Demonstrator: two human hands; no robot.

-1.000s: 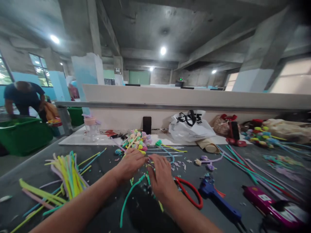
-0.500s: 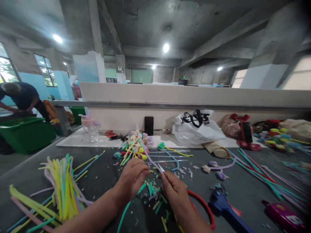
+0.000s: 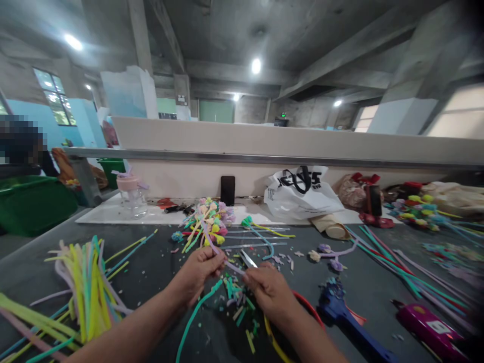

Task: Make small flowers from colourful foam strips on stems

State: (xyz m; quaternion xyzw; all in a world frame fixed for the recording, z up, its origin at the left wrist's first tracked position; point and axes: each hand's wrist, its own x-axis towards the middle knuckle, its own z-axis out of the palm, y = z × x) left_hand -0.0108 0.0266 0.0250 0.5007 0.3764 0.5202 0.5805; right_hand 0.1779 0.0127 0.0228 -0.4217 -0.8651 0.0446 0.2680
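Observation:
My left hand [image 3: 198,272] is closed in a pinch on a light purple pipe cleaner [image 3: 209,237], whose upper end stands up past the fingers. From there the stem runs to the fingertips of my right hand [image 3: 266,290], which are closed at its other end. Scissors [image 3: 248,259] are also in my right hand, their metal blades pointing up and left; the palm hides their middle, and a red and yellow handle shows below. Short pipe cleaner scraps [image 3: 236,292] lie under both hands. A bent green pipe cleaner [image 3: 192,315] is beside them.
Loose pipe cleaners [image 3: 88,292] are piled at left. Behind my hands lies a bunch of pipe cleaner flowers [image 3: 212,219], near a phone [image 3: 227,190]. To the right are a blue tool [image 3: 344,315], a purple device [image 3: 427,322] and a white bag [image 3: 302,194].
My left hand has closed on the purple pipe cleaner, which has shifted left and lower. The scissor blades now point left, apart from the stem. The view has tilted slightly.

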